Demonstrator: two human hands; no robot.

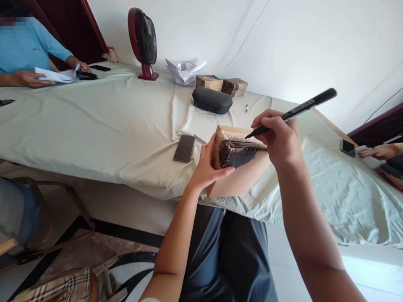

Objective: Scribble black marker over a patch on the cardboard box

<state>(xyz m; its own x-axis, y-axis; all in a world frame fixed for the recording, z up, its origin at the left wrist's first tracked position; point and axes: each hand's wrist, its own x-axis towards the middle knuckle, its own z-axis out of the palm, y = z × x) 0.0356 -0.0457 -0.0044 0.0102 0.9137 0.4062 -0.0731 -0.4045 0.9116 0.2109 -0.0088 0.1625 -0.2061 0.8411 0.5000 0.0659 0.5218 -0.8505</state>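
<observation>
A brown cardboard box (244, 178) stands tilted near the table's front edge, directly before me. Black scribbles cover part of its upper end. My left hand (209, 163) grips the box from the left, its thumb lying along the near side and the fingers behind the far edge. Between the fingers of my right hand (280, 136) is a black marker pen (310, 104), held like a pencil. The pen's dark tip points down and left at the scribbled end; I cannot tell whether it touches. Left of the box lies a dark smartphone (184, 148).
A black zip case (212, 100) lies beyond the box, with two small cartons (237, 87) behind it. Further back stand a clear plastic bag (185, 73) and a red fan (145, 42). People sit at both ends; one holds papers (59, 75). Another phone (347, 147) lies right.
</observation>
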